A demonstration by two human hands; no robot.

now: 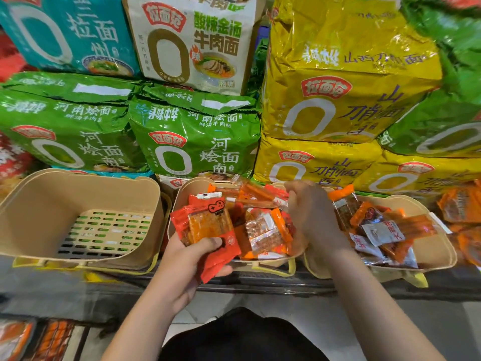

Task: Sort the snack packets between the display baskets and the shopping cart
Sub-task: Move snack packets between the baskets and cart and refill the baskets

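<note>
Three tan display baskets stand in a row on a shelf. The left basket [145,204] holds no packets and its slotted floor shows. The middle basket [182,194] is full of red and orange snack packets [263,230]. My left hand [192,259] grips a small stack of red packets [208,225] in front of that basket. My right hand [309,212] reaches into the middle basket's right side, fingers curled among the packets; whether it holds one I cannot tell. The right basket [440,259] holds more orange packets [385,230].
Large green [192,136], yellow [335,82], white [197,40] and teal [67,32] noodle multipacks are stacked behind the baskets. More orange packets [463,209] lie at the far right. Lower left, snack packets [15,337] sit below the dark shelf edge [260,282].
</note>
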